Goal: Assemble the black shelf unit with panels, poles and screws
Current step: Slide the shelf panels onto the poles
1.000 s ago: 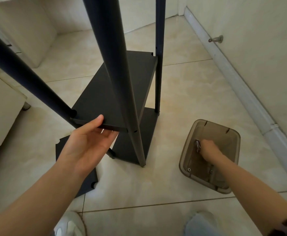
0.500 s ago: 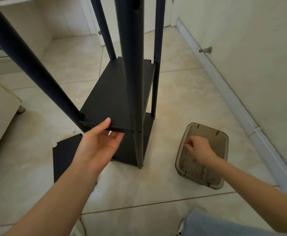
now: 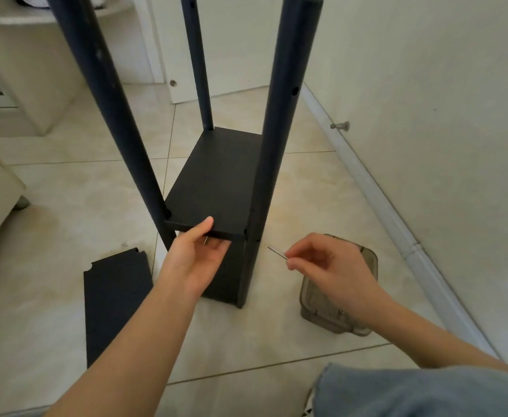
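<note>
The black shelf unit stands on the tiled floor, with tall dark poles: the near right pole (image 3: 279, 139), the near left pole (image 3: 108, 109) and a far pole (image 3: 197, 61). My left hand (image 3: 198, 254) grips the front edge of the upper shelf panel (image 3: 216, 182), thumb on top and fingers beneath; a small metal piece shows at its fingers. My right hand (image 3: 328, 263) pinches a thin silver screw (image 3: 277, 252) pointing toward the near right pole, a short way from it. A loose black panel (image 3: 117, 299) lies flat on the floor at the left.
A brown translucent plastic box (image 3: 364, 322) with small hardware sits on the floor under my right hand. A white wall with a baseboard and a door stopper (image 3: 340, 126) runs along the right. White furniture stands at the left. My jeans-clad knee (image 3: 412, 392) is at bottom right.
My right hand has lifted out of the plastic box with a screw and moved left toward the near right pole. My left hand stays on the shelf edge. The view has tilted up.
</note>
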{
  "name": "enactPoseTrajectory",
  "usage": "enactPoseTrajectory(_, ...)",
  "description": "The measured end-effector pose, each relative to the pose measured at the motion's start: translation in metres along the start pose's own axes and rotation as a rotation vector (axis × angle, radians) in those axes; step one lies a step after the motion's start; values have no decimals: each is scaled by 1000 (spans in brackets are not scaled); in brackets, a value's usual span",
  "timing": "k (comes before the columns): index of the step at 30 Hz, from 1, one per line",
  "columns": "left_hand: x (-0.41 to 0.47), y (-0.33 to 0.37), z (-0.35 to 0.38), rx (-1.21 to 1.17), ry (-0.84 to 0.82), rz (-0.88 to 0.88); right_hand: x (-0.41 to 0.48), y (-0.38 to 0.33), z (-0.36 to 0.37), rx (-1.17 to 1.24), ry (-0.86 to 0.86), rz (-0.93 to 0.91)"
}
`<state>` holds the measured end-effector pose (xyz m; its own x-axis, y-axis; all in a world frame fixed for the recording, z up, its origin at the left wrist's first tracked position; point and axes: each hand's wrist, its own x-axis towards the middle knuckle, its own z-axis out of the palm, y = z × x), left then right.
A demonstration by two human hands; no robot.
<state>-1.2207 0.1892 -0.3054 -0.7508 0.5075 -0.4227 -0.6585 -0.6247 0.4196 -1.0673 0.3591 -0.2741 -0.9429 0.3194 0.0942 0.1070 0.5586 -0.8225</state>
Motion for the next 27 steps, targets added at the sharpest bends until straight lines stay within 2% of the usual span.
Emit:
enactPoseTrajectory(18, 9, 6, -6, -37, -49, 16, 6, -4, 29, -51, 84, -116)
enactPoseTrajectory(27, 12, 5, -6, -33, -38, 10, 7, 1, 29, -11, 117, -90)
